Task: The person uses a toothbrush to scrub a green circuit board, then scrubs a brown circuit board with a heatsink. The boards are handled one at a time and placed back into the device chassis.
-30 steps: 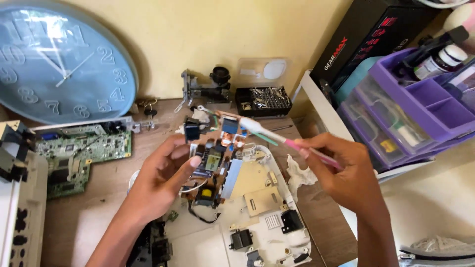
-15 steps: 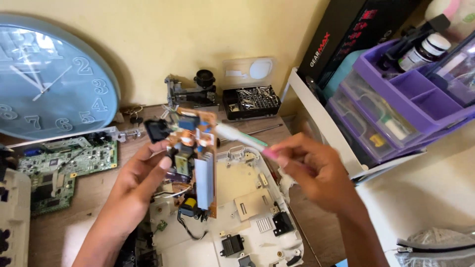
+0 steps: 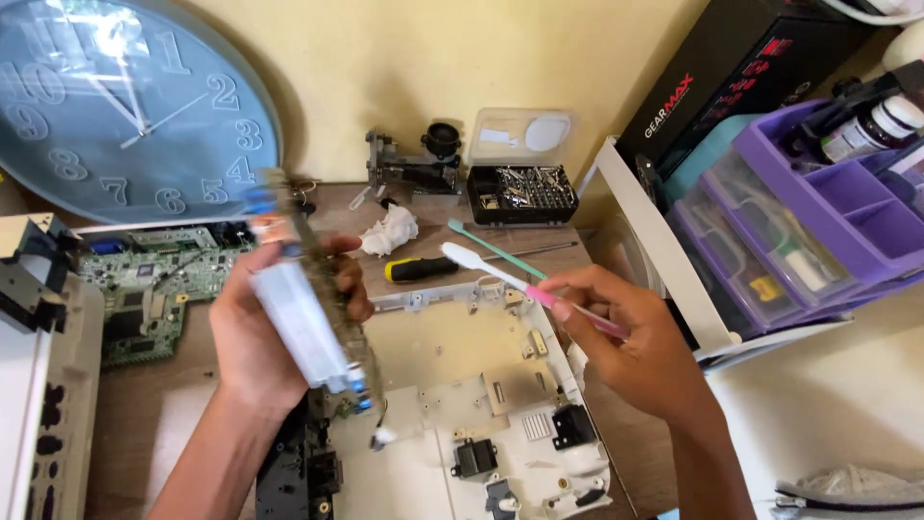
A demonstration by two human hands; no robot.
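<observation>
My left hand (image 3: 252, 339) grips a small circuit board (image 3: 306, 299) by its edge and holds it upright above the desk, its pale heat sink side turned toward me. My right hand (image 3: 635, 342) pinches a pink-and-white toothbrush (image 3: 500, 277) whose bristle head points left, apart from the board. Beneath both hands lies an opened white plastic device shell (image 3: 472, 404) with black sockets along its near edge.
A green circuit board (image 3: 144, 279) lies at the left under a big blue wall clock (image 3: 115, 106). A yellow-handled screwdriver (image 3: 423, 268), a teal toothbrush (image 3: 491, 246), crumpled tissue (image 3: 390, 231) and a bit case (image 3: 520, 188) sit behind. Purple drawers (image 3: 799, 212) stand right.
My left hand has lifted the small circuit board off the white shell, moved it left and turned it on edge. The toothbrush has come away from the board.
</observation>
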